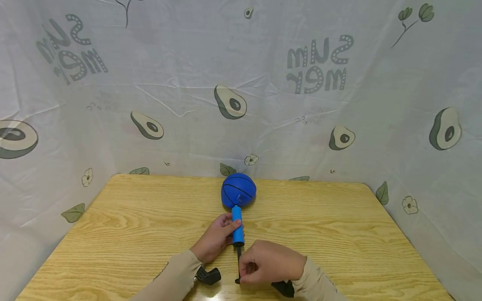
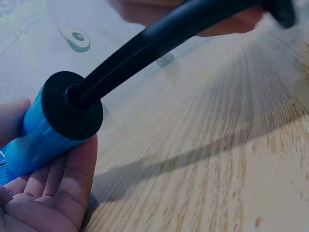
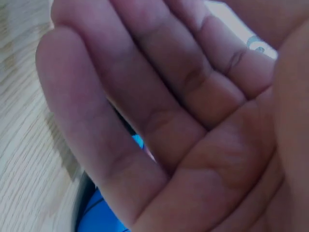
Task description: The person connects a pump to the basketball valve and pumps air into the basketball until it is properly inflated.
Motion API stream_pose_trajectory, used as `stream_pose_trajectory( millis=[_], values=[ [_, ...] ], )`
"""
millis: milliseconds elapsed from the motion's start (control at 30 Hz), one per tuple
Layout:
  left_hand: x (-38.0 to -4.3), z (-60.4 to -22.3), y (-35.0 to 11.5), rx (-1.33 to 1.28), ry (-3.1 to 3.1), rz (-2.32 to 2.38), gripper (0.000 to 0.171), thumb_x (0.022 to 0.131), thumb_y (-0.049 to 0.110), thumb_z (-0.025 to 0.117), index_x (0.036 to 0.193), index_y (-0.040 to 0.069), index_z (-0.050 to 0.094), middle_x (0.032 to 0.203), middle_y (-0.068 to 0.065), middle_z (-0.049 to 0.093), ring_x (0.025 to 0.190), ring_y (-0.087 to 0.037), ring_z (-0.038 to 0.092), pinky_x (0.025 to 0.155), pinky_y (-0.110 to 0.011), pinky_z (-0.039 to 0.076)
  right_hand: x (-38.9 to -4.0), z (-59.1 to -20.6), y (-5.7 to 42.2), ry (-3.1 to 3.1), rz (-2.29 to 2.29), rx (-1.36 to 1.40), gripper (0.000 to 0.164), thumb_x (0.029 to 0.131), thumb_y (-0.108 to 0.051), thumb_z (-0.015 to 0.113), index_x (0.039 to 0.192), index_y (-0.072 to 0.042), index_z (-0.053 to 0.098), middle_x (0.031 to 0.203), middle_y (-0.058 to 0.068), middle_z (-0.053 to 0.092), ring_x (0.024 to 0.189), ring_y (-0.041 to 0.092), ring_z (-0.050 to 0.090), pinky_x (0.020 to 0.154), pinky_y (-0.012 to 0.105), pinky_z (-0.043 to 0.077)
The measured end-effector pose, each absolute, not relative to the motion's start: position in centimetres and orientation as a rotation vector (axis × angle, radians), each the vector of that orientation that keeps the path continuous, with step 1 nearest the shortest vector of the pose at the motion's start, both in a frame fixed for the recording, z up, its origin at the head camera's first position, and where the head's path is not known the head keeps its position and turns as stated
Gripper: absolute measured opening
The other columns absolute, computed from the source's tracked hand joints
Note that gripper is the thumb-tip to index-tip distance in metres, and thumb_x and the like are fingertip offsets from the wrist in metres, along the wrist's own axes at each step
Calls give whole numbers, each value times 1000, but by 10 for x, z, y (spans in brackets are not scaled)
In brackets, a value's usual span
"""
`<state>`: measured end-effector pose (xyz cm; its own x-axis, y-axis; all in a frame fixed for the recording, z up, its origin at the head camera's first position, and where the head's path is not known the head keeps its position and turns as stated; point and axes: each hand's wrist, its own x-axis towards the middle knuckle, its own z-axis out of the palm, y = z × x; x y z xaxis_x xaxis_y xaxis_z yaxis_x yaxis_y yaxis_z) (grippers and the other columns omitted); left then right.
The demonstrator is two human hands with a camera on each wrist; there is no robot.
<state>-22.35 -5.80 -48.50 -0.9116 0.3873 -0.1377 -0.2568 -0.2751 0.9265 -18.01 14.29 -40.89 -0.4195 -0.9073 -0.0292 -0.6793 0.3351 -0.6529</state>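
Observation:
A blue hand pump (image 1: 237,234) lies lengthwise ahead of me, its front end against a dented blue ball (image 1: 239,190) with black lines. My left hand (image 1: 214,240) grips the pump's barrel, thumb on top and fingers beneath, as the left wrist view also shows. A long stretch of black plunger rod (image 2: 125,63) is out of the barrel's black end cap (image 2: 72,108). My right hand (image 1: 271,263), fingers curled, holds the black handle (image 1: 237,281) at the rod's near end. In the right wrist view the curled fingers (image 3: 159,87) hide the handle, and part of the ball shows below.
The wood-grain table (image 1: 158,205) stretches to both sides. Behind it hangs a pale cloth (image 1: 180,54) printed with avocados, which also closes in the left and right sides. Black devices (image 1: 208,276) sit at both wrists by the sleeves.

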Motion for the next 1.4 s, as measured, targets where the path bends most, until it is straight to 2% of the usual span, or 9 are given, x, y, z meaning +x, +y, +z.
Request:
stream_pose_trajectory(
  millis=[400,700,1167,1400],
  values=[
    [-222,-483,-59,188,1600,2199,58,108,22,59,149,-7,30,111,-10,61,96,-16,67,87,-28,57,-187,-411,145,2469,-851,-1220,13,96,-18,77,83,-21,75,77,-21,66,71,-10,59,67,13,51],
    [-221,-484,-59,184,1645,2173,59,108,25,59,149,-6,29,107,-6,61,94,-15,67,84,-28,57,-191,-415,146,2567,-888,-1098,13,94,-20,79,82,-22,75,70,-20,62,59,-5,52,56,16,46],
    [-220,-484,-57,219,1692,2166,53,108,23,59,144,-8,35,107,-6,65,99,-14,65,83,-28,56,-189,-413,145,2544,-790,-1228,16,93,-16,79,81,-23,71,74,-21,60,66,-9,54,62,13,48],
    [-220,-483,-58,225,1682,2163,54,108,24,59,145,-7,36,117,-15,65,102,-16,66,84,-29,57,-185,-412,144,2441,-760,-1319,17,93,-15,79,81,-23,69,74,-22,58,65,-11,52,60,10,47]
  ],
)
